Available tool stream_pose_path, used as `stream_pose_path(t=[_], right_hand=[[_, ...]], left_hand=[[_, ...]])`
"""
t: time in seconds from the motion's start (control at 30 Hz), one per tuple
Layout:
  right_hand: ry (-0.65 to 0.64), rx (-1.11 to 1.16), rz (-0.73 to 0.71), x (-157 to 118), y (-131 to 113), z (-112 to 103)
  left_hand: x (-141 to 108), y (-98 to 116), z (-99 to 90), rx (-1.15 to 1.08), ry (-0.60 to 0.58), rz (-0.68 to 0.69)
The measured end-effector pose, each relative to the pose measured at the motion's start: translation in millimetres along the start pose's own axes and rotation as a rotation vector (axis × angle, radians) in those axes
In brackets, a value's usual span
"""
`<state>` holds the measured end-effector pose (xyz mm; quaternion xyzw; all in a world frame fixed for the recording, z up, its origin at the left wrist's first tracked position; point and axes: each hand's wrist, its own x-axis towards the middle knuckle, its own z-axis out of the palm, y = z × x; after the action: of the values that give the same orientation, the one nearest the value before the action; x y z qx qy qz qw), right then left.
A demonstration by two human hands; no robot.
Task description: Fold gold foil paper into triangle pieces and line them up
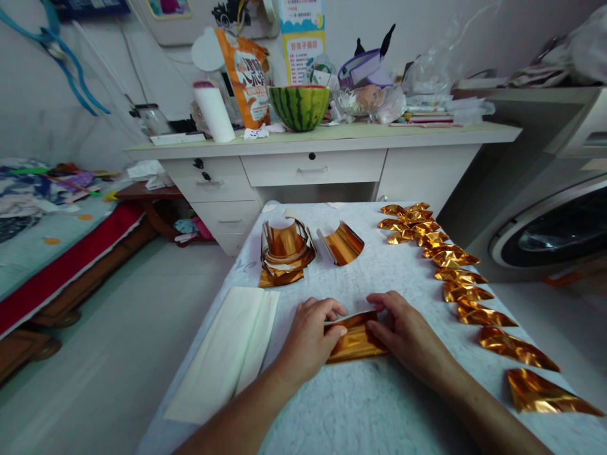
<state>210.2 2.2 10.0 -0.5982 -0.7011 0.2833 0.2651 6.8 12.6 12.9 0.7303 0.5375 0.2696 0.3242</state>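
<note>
Left grip (310,335) and right grip (403,328), angled inward, pinch opposite ends of 1 gold sheet (359,341).

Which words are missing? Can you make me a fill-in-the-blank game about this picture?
The left hand and the ____ hand both touch one gold sheet.
The pale paper lies not right but ____ of that gold sheet.
The cut, green-striped fruit on the desk is a ____.
The bag just left of that fruit is mainly ____.

Missing words: right; left; watermelon; orange.
</note>
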Motion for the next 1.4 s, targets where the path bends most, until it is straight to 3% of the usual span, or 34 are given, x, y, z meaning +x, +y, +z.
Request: stream_pose_path(t=[0.1,0.27,0.33,0.53,1.4], right_hand=[[-0.006,0.187,0.057,1.0,4.8,-0.8],[-0.205,0.654,0.159,2.4,4.3,-2.9],[-0.211,0.721,0.173,1.9,1.4,-4.3],[-0.143,0.709,0.151,0.9,1.2,-5.7],[-0.175,0.768,0.207,-0.1,2.9,-5.2]], left_hand=[[0.1,-0.4,-2.2,-0.098,-0.008,0.017],[0.4,-2.4,-1.5,-0.195,-0.014,0.006],[0.1,-3.5,-0.5,-0.215,-0.012,0.009],[-2.1,-3.3,-1.5,-0.257,-0.022,0.01],[-5.5,-2.3,0.0,-0.328,-0.044,-0.027]])
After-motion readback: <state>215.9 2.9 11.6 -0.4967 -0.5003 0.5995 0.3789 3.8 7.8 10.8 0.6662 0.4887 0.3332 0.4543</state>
